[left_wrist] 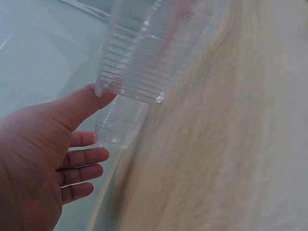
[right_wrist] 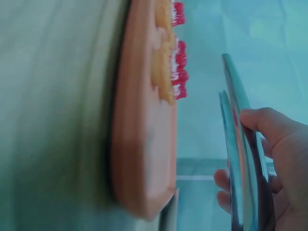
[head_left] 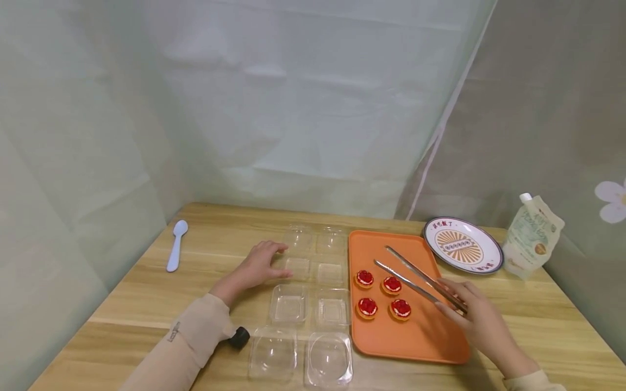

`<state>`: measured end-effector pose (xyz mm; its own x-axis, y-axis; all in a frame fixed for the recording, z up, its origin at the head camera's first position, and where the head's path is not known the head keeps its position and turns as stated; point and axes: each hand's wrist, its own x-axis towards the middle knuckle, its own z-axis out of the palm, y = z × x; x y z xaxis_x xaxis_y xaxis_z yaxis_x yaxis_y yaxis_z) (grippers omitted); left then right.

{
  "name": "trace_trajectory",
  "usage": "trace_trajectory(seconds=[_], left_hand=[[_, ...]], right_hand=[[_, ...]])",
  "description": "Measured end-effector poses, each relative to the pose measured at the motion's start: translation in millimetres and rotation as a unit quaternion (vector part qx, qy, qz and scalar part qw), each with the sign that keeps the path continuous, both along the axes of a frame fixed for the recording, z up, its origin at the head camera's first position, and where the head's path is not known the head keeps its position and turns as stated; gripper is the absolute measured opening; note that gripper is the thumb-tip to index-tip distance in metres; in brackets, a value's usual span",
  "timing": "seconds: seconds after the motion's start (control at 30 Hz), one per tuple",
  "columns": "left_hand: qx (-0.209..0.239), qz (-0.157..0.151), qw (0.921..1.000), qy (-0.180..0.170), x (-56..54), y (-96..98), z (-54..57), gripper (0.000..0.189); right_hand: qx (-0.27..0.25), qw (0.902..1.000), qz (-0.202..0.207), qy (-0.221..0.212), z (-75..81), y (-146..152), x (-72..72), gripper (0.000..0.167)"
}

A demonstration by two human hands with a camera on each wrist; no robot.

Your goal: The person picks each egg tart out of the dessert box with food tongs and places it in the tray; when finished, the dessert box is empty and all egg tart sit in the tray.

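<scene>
Beside the left column of clear plastic boxes (head_left: 288, 304) my left hand (head_left: 256, 266) reaches in, its thumb and fingers spread. In the left wrist view, the thumb tip lies right at the lower edge of a ribbed clear box (left_wrist: 132, 72), with nothing gripped. My right hand (head_left: 481, 320) holds metal tongs (head_left: 424, 277) with their arms apart, above an orange tray (head_left: 386, 343). Several small tarts (head_left: 367, 308) topped with red fruit and white cream sit on the tray's left part. The right wrist view shows the tongs (right_wrist: 236, 130) clear of the tarts (right_wrist: 168, 72).
The boxes stand in two columns left of the tray. A patterned plate (head_left: 462, 244) overlaps the tray's back right corner, and a white-capped pouch (head_left: 533, 236) stands right of it. A pale blue spoon (head_left: 176, 244) lies at the wooden table's left. Fabric curtains (head_left: 313, 108) hang behind.
</scene>
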<state>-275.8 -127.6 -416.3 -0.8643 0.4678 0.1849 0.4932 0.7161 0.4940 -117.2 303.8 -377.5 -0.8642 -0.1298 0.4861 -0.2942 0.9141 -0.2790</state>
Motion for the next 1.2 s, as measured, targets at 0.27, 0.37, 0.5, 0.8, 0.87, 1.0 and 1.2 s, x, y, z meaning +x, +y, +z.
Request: trace_trajectory(seconds=[0.27,0.37,0.5,0.8,0.87,1.0,1.2], left_hand=[[0.007,-0.004,1.0,0.003,1.5,0.1,-0.1,0.073],[0.007,-0.005,1.0,0.003,1.8,0.2,-1.1,0.073],[0.007,-0.004,1.0,0.001,2.0,0.4,-1.7,0.073],[0.012,-0.006,0.9999,0.002,3.8,0.3,-0.4,0.074],[0.014,-0.006,0.9999,0.002,4.2,0.1,-0.1,0.074],[0.016,-0.004,0.9999,0.003,4.3,-0.1,0.2,0.073],[0.015,-0.001,0.9999,-0.002,3.4,-0.5,-0.1,0.074]], right_hand=[[-0.019,0.9983,-0.053,-0.017,-7.5,9.5,8.7,0.045],[-0.02,0.9968,-0.075,-0.018,-11.2,16.8,12.2,0.041],[-0.017,0.9952,-0.095,-0.013,-16.4,27.9,17.5,0.036],[-0.01,0.9904,-0.127,-0.055,-21.2,50.3,27.3,0.04],[-0.009,0.9896,-0.132,-0.057,-22.1,54.9,28.4,0.04],[-0.005,0.9889,-0.138,-0.055,-24.5,63.5,30.7,0.04],[0.005,0.9836,-0.153,-0.096,-24.7,77.8,31.2,0.042]])
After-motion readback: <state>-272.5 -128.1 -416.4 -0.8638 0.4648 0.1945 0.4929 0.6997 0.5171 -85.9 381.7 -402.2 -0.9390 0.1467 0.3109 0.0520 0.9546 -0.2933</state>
